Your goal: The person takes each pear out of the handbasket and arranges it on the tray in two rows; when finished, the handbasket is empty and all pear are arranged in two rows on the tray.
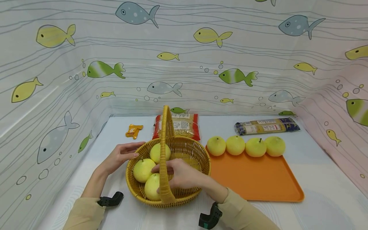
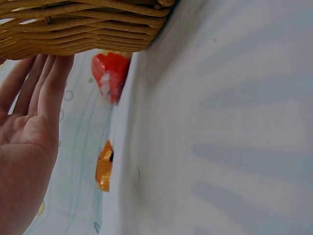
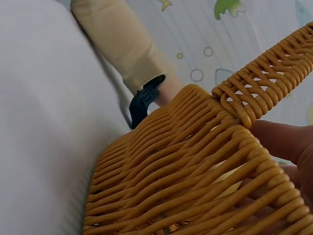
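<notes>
the wicker basket stands on the white table, just left of the orange tray. it is round, woven of golden-yellow cane in tight horizontal coils, with a tall braided handle arching over the middle. three pale yellow fruits lie inside, bunched toward its left half. the left hand rests against the basket's outer left rim, fingers straight and close together, gripping nothing. the right hand reaches inside past the handle, fingers curled over the nearest fruit; whether it truly grips that fruit i cannot tell. four more yellow fruits sit in a row along the tray's far edge.
</notes>
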`<move>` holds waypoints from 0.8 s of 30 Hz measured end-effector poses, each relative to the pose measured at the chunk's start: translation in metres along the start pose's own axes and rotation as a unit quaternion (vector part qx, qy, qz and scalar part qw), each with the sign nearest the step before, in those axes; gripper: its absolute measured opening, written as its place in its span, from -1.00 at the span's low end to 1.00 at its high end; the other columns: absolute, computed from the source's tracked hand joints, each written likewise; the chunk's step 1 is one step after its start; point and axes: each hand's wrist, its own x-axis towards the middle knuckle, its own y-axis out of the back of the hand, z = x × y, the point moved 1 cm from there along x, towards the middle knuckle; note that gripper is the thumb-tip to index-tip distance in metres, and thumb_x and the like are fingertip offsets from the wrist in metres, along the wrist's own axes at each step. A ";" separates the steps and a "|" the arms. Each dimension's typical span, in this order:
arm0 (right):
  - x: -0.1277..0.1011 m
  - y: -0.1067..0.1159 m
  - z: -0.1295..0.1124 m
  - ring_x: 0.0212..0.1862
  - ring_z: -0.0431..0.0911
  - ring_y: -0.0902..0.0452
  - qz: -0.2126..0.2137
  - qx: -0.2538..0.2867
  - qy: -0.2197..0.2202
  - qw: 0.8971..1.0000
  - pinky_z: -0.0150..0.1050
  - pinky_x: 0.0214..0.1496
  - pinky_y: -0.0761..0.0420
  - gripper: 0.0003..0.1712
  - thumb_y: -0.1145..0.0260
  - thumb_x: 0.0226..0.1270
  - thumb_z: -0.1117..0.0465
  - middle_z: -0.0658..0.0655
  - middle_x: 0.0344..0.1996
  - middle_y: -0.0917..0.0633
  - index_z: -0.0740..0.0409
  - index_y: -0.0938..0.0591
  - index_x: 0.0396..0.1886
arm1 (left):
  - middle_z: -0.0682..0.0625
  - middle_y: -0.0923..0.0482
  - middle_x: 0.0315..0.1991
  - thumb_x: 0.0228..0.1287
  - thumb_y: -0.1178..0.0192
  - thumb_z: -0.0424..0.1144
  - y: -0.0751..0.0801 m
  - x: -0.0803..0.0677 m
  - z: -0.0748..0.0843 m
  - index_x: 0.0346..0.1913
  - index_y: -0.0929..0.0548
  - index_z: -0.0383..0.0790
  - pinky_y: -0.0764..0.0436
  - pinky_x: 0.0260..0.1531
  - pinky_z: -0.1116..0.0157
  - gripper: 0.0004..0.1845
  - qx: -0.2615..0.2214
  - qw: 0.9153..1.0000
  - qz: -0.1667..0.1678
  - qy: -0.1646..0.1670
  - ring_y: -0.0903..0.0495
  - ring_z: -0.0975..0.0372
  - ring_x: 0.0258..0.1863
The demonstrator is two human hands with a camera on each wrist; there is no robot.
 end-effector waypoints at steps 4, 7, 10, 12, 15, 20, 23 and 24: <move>0.001 -0.002 0.003 0.01 -0.38 -0.58 0.001 -0.016 -0.002 1.000 -0.42 0.10 -0.54 -0.35 -0.59 0.08 0.11 -0.17 0.02 -0.70 0.10 -0.64 0.21 | 0.12 -0.56 0.27 0.41 -0.13 -0.36 0.000 0.000 0.000 0.41 -0.39 -0.43 -0.57 0.09 0.41 -0.46 0.002 1.000 0.000 0.000 -0.59 0.36 0.17; 0.002 -0.003 0.004 0.00 -0.38 -0.58 0.001 -0.015 -0.002 1.000 -0.42 0.08 -0.55 -0.35 -0.60 0.07 0.11 -0.17 0.01 -0.70 0.10 -0.65 0.20 | 0.11 -0.55 0.28 0.41 -0.13 -0.37 0.000 0.000 -0.001 0.41 -0.39 -0.42 -0.57 0.10 0.41 -0.46 0.000 1.000 -0.002 -0.001 -0.59 0.36 0.18; 0.002 -0.003 0.004 0.02 -0.37 -0.58 0.001 -0.014 0.000 1.000 -0.42 0.09 -0.55 -0.36 -0.60 0.07 0.12 -0.16 0.01 -0.69 0.10 -0.65 0.19 | 0.10 -0.55 0.28 0.41 -0.13 -0.37 0.000 0.000 -0.001 0.41 -0.39 -0.42 -0.57 0.10 0.41 -0.46 -0.002 1.000 -0.003 -0.002 -0.59 0.36 0.18; 0.003 -0.003 0.004 0.04 -0.36 -0.56 0.004 -0.021 -0.003 1.000 -0.42 0.09 -0.54 -0.35 -0.61 0.06 0.12 -0.16 0.01 -0.70 0.10 -0.65 0.19 | 0.10 -0.56 0.28 0.41 -0.13 -0.37 0.000 0.000 -0.001 0.41 -0.39 -0.42 -0.58 0.10 0.41 -0.46 -0.002 1.000 -0.003 -0.003 -0.59 0.35 0.18; 0.003 -0.003 0.005 0.07 -0.35 -0.54 0.009 -0.033 -0.009 0.999 -0.42 0.11 -0.53 -0.33 -0.62 0.03 0.11 -0.14 0.03 -0.70 0.10 -0.65 0.19 | 0.12 -0.56 0.27 0.41 -0.13 -0.37 0.000 0.000 -0.001 0.41 -0.38 -0.42 -0.58 0.09 0.41 -0.46 -0.002 1.000 -0.002 -0.003 -0.60 0.35 0.17; 0.002 -0.003 0.007 0.02 -0.36 -0.55 0.006 -0.047 -0.022 0.999 -0.43 0.07 -0.53 -0.30 -0.64 0.01 0.06 -0.13 0.01 -0.72 0.09 -0.65 0.20 | 0.14 -0.56 0.26 0.41 -0.13 -0.37 0.000 0.000 0.000 0.41 -0.38 -0.43 -0.59 0.08 0.39 -0.46 -0.004 1.000 -0.002 -0.002 -0.59 0.36 0.17; 0.001 -0.004 0.007 -0.01 -0.39 -0.57 -0.009 -0.058 -0.024 0.998 -0.45 0.05 -0.55 -0.29 -0.63 0.01 0.05 -0.14 -0.01 -0.72 0.07 -0.65 0.21 | 0.15 -0.56 0.27 0.42 -0.13 -0.37 -0.001 0.000 0.000 0.41 -0.37 -0.44 -0.59 0.08 0.40 -0.46 -0.006 1.000 -0.003 -0.002 -0.59 0.37 0.17; 0.001 -0.004 0.007 0.00 -0.40 -0.57 -0.016 -0.067 -0.024 0.997 -0.46 0.06 -0.55 -0.28 -0.63 0.02 0.03 -0.14 0.01 -0.72 0.07 -0.64 0.22 | 0.15 -0.55 0.27 0.41 -0.13 -0.37 -0.001 0.000 0.000 0.41 -0.37 -0.45 -0.59 0.08 0.40 -0.45 -0.006 1.000 -0.002 -0.002 -0.59 0.37 0.17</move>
